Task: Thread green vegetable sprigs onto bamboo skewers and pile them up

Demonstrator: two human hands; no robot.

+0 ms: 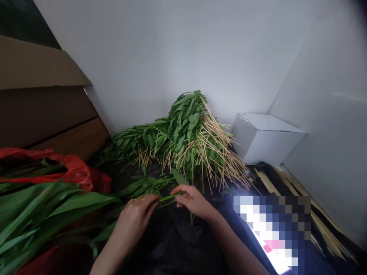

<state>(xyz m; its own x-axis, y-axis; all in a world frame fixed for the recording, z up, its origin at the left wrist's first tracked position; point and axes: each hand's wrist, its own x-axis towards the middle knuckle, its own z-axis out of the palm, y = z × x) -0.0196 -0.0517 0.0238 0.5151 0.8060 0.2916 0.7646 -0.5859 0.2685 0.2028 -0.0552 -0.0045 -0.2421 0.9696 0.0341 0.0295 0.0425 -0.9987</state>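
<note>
Near the centre front, a thin green stem [166,198] stretches between my two hands. My left hand [141,208] has its fingers closed on one end. The fingers of my right hand [191,199] are pinched on the other end, and a leaf [179,177] rises just behind them. Close behind my hands, a small bunch of cut green stems [153,185] lies on the black plastic sheet [174,236]. Farther back against the wall rises a large pile of green leaves [186,118] with many thin wooden sticks [215,152] poking out to the right.
Long green leaves [51,214] spill from a red plastic bag [77,172] at the left, below a cardboard box [46,110]. A white box [266,137] stands at the back right. More sticks [323,229] lie at the right, beside a bright, pixelated screen [266,233].
</note>
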